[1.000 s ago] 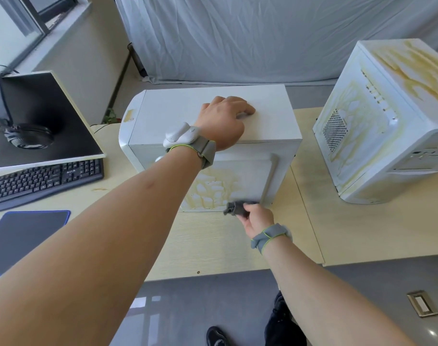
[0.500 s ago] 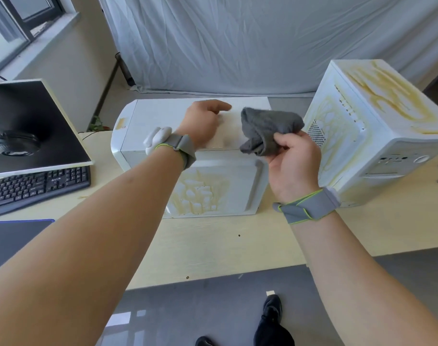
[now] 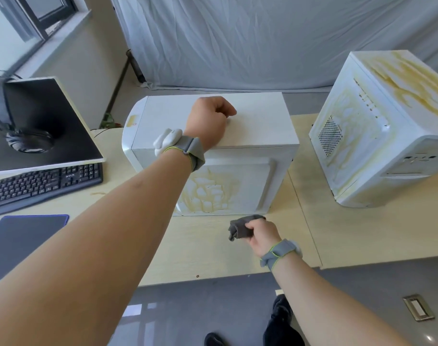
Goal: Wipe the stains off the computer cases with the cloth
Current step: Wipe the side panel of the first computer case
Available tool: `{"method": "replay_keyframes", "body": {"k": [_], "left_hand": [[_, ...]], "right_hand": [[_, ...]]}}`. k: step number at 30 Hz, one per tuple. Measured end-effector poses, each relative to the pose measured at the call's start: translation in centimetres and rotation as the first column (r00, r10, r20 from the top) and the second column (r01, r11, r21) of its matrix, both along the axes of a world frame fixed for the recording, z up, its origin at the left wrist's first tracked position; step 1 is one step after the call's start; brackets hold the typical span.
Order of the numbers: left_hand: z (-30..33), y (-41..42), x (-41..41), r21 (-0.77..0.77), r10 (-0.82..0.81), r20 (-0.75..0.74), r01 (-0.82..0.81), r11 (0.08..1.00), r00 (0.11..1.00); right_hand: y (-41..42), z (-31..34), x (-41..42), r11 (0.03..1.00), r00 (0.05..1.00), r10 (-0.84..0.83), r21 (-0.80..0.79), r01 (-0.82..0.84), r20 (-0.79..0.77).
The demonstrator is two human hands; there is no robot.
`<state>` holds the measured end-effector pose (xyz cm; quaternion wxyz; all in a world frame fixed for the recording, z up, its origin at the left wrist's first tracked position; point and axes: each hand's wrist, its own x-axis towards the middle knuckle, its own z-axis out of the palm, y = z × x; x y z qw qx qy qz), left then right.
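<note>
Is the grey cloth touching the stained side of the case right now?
No, the right hand holds the grey cloth over the desk, short of the near computer case.

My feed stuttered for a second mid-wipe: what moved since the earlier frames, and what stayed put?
The right hand, gripping the grey cloth, had lifted it above the near case half a second ago; it has dropped back low, in front of the case's stained side panel. The left hand stays on the case top, fingers now curled under. Both cases, their yellow stains, the keyboard and monitor are unchanged.
</note>
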<state>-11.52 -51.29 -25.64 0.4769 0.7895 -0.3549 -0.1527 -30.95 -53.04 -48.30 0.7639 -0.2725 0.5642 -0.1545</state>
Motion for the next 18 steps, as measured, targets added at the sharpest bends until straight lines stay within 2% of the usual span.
{"method": "replay_keyframes", "body": {"k": [4, 8, 10, 14, 18], "left_hand": [[0.1, 0.0, -0.1, 0.058, -0.04, 0.071, 0.036, 0.998, 0.997], [0.4, 0.1, -0.2, 0.066, -0.038, 0.085, 0.032, 0.997, 0.996], [0.5, 0.1, -0.3, 0.05, -0.033, 0.078, 0.029, 0.998, 0.996], [0.6, 0.2, -0.6, 0.035, -0.028, 0.068, 0.026, 0.999, 0.997], [0.6, 0.2, -0.6, 0.03, -0.022, 0.045, 0.021, 0.999, 0.999]], "right_hand": [[-1.4, 0.7, 2.7, 0.987, 0.984, -0.16, 0.032, 0.158, 0.075], [-2.4, 6.0, 4.3, 0.963, 0.958, -0.26, -0.04, 0.266, 0.123], [-2.2, 9.6, 4.2, 0.941, 0.936, -0.275, -0.138, 0.309, 0.219], [-1.6, 15.1, 3.2, 0.842, 0.87, -0.13, -0.41, 0.35, 0.476], [-2.0, 14.5, 2.1, 0.762, 0.915, -0.024, -0.585, 0.278, 0.404]]}}
